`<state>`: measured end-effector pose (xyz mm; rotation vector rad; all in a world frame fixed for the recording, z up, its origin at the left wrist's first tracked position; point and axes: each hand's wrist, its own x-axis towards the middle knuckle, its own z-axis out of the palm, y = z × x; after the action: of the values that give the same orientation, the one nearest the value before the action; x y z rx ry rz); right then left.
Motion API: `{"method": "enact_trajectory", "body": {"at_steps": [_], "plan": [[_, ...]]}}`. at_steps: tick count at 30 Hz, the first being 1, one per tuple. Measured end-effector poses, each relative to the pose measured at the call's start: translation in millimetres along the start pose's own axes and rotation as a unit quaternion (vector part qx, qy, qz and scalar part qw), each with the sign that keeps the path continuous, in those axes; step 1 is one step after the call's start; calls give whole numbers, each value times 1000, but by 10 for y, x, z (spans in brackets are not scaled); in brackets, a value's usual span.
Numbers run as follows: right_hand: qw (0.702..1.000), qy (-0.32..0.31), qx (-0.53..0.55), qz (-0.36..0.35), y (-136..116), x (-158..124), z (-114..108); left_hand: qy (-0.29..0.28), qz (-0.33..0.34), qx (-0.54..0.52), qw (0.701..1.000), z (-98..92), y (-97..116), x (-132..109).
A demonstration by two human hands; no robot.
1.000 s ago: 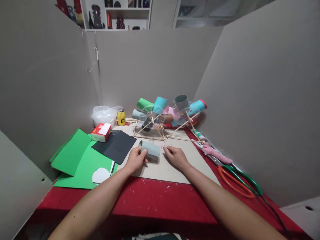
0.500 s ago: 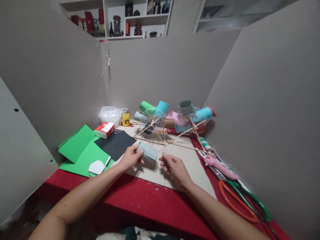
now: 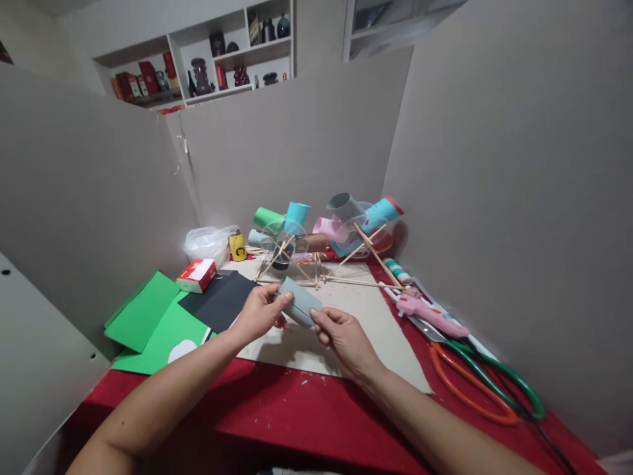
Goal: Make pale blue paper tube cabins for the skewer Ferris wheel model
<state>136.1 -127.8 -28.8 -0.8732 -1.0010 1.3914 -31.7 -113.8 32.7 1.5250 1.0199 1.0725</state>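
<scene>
A grey-blue paper tube [image 3: 299, 301], with a seam along its side, is held above the beige board [image 3: 390, 343]. My left hand [image 3: 260, 311] grips its left end, thumb on top. At the right end, my right hand [image 3: 341, 333] pinches the edge between thumb and fingers. Behind the hands stands a wheel-like model of wooden sticks [image 3: 346, 254] and clear discs. Coloured tubes are fixed around the discs, among them a green tube [image 3: 270, 218], a blue tube [image 3: 297, 218] and a pink tube [image 3: 330, 229].
Green sheets [image 3: 143, 313] and black sheets [image 3: 210, 302] lie left, near a red-and-white box [image 3: 196, 275], a yellow container [image 3: 238, 246] and a plastic bag [image 3: 208, 245]. Right are a pink glue gun [image 3: 432, 316] and scissors [image 3: 475, 386]. Grey panels [image 3: 291, 145] enclose the red-covered table [image 3: 277, 409].
My right hand has closed on the tube's right end; before, it was apart from it. The tube has tilted slightly. The camera view has turned a little to the right.
</scene>
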Motion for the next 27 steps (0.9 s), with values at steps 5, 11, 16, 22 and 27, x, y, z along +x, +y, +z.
{"method": "enact_trajectory", "body": {"at_steps": [5,11,16,22,27], "plan": [[999,10,31,-4,-8,1,16,-14,3,5,1000,25,39,10],[979,1,199,43,-108,76,-111,107,99,-49,988,40,155,-14],[940,8,326,95,-203,128,-235,195,177,-80,961,13,117,45],[912,-50,383,136,-194,70,-257,203,167,-107,959,38,-5,119],[913,-75,374,145,-143,38,-278,209,197,-131,949,70,132,143]]}}
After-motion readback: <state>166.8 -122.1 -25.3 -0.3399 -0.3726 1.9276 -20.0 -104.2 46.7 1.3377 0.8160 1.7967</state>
